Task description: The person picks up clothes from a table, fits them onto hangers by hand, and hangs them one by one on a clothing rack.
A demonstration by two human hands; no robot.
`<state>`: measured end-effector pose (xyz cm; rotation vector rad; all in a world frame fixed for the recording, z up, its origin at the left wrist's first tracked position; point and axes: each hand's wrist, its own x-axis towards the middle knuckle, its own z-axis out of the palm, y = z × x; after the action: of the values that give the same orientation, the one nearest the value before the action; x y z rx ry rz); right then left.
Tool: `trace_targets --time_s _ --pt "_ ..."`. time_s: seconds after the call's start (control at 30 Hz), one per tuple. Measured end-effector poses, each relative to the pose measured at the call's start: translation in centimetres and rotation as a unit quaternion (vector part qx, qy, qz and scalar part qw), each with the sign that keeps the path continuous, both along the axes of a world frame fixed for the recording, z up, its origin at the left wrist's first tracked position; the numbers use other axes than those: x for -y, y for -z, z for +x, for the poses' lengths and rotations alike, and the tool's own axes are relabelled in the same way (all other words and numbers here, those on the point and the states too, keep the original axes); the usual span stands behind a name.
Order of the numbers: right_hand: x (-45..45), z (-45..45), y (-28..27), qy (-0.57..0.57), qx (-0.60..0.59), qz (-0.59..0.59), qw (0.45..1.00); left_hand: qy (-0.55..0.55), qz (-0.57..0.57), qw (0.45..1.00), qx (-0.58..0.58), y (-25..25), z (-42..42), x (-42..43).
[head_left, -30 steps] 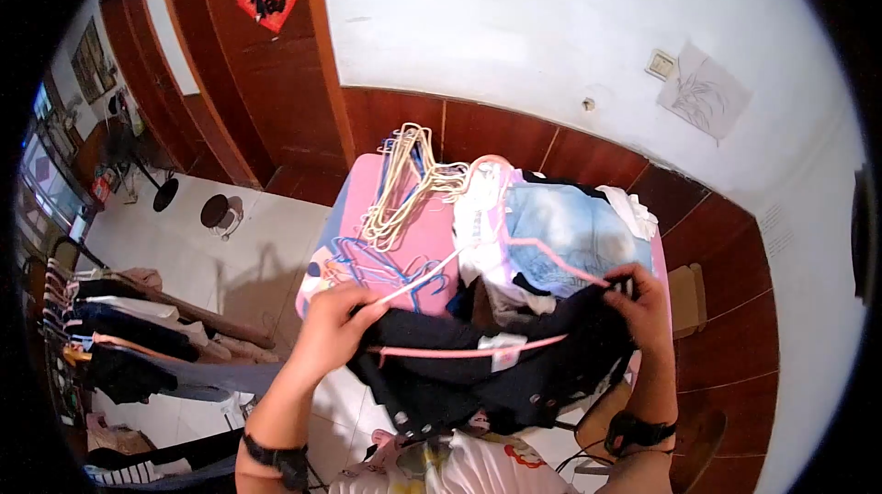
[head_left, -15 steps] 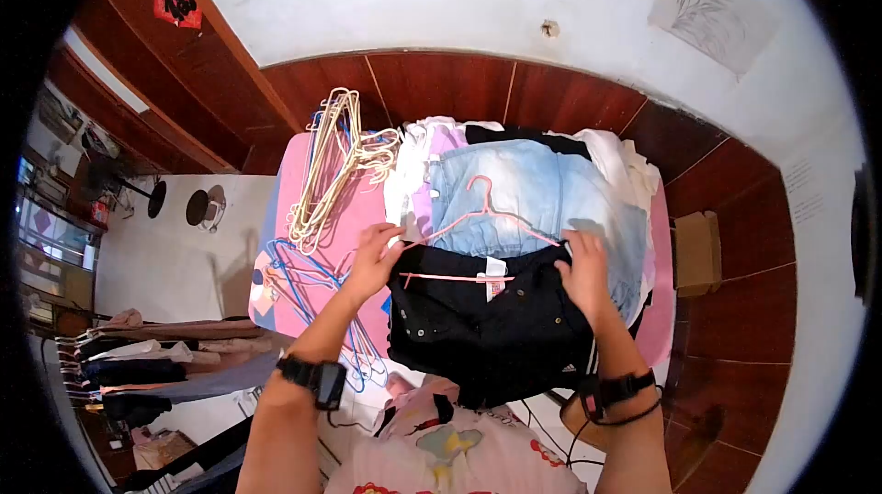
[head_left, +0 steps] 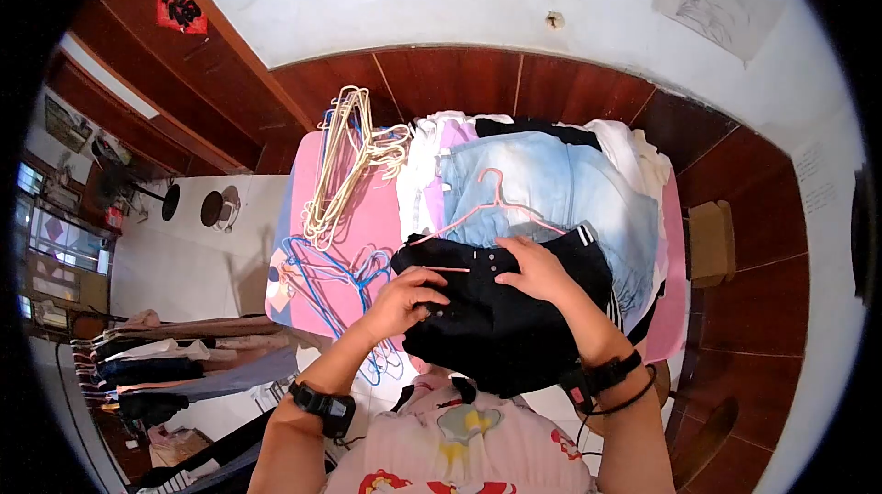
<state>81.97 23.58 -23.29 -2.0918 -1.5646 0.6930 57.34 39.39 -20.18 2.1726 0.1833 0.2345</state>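
Note:
A black garment (head_left: 514, 338) with metal snaps and white stripes along its right side lies at the near side of the table. The pink hanger (head_left: 497, 204) is partly inside it: the hook and shoulders show above the top edge, and a bit of its bar shows at the left. My right hand (head_left: 537, 271) grips the upper edge of the front near the snaps. With fingers curled, my left hand (head_left: 406, 303) holds the left front edge beside a snap. Faded light-blue denim (head_left: 551, 181) lies beneath the hanger.
Cream hangers (head_left: 344, 168) and blue and pink hangers (head_left: 335, 283) lie on the left of the pink tabletop (head_left: 377, 209). White and lilac clothes (head_left: 428, 163) are piled behind. A cardboard box (head_left: 710, 243) stands at right, and hung clothes (head_left: 175, 356) are at lower left.
Both hands have moved inward from the garment's top corners onto its front. The front panels now lie drawn together over most of the hanger's bar, and the white label is covered.

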Motion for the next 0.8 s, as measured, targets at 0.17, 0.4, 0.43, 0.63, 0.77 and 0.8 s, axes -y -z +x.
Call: trace_targets --time_s 0.17,0.4,0.43,0.63,0.77,0.8 --pt "-2.2 -0.9 -0.3 0.048 0.021 -0.025 0.998 -0.078 -0.079 0.994 0.013 -0.7 2.8 -0.1" --pt "-3.2 -1.1 -0.9 0.089 -0.034 0.008 0.995 -0.128 -0.223 0.960 -0.112 -0.7 3.8 -1.0" --pt "-3.1 -0.8 -0.4 0.066 -0.026 0.091 0.993 -0.130 -0.222 0.960 -0.113 -0.4 3.8 -1.1" --pt "-2.4 -1.1 -1.7 0.090 -0.233 0.118 0.961 -0.145 -0.309 0.935 -0.092 0.1 4.1 -1.1" --pt "-1.6 -2.3 -4.1 0.078 -0.221 0.140 0.962 -0.088 -0.211 0.973 0.006 0.0 4.3 -0.4" --pt "-1.4 -2.5 -4.1 0.080 -0.221 0.140 0.962 -0.074 -0.222 0.971 0.041 0.0 4.4 -0.2"
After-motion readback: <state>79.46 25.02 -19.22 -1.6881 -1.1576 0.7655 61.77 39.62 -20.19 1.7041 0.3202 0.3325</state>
